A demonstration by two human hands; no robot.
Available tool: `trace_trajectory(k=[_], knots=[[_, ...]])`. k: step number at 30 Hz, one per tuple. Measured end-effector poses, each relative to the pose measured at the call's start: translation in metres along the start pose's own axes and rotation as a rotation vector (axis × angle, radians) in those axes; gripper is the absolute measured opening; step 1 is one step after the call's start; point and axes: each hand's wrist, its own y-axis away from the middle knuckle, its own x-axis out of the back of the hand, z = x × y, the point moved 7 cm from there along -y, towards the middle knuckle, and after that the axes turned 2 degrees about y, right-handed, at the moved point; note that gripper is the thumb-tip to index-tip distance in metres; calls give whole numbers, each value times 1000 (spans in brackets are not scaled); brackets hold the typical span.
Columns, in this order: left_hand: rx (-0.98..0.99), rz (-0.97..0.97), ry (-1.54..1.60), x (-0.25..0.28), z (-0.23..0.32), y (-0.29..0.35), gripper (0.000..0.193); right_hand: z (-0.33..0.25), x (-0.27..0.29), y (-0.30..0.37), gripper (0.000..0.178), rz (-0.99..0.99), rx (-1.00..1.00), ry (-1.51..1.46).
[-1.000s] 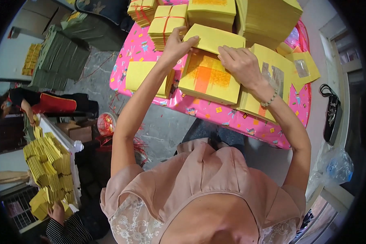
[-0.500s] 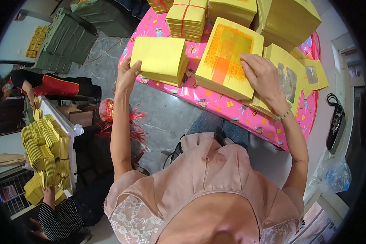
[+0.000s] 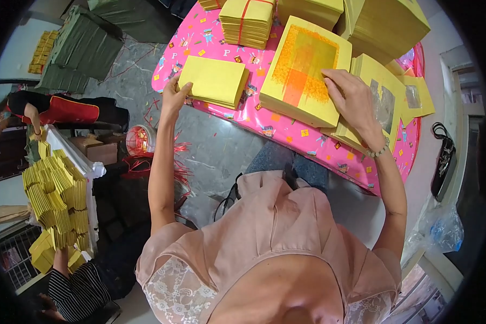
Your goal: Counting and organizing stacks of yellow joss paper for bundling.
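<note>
My left hand (image 3: 174,97) is closed on the left edge of a small stack of yellow paper (image 3: 210,78), its thumb lying over the top corner. The stack rests at the front left of a table with a pink patterned cover (image 3: 286,132). My right hand (image 3: 352,100) lies at the right side of a larger yellow paper stack (image 3: 278,100), whose top sheet carries an orange and gold print (image 3: 308,67). Its fingers are slightly bent and apart, touching the print, with nothing seen between them. A beaded bracelet (image 3: 379,150) circles that wrist.
More yellow stacks stand at the back, one tied with red string (image 3: 247,21). Yellow sheets with silver patches (image 3: 384,108) lie at the right. On the left, two people work beside a table of bundled yellow paper (image 3: 56,200). A bucket with red strings (image 3: 140,141) stands on the floor.
My left hand and the small stack have moved slightly down in the picture, and the stack looks smaller in view. My right hand stays at the printed stack. The whole view has shifted a little.
</note>
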Motion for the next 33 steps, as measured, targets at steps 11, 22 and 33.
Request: trace_trajectory(k=[11, 22, 33], knots=[[-206, 137, -610, -10, 23, 11, 48, -8, 9, 3, 21, -31, 21, -76], [-349, -276, -727, -52, 34, 2, 56, -40, 8, 32, 30, -86, 193, 29], [-480, -42, -1186, -98, 28, 31, 80, -28, 8, 29, 13, -102, 102, -221]])
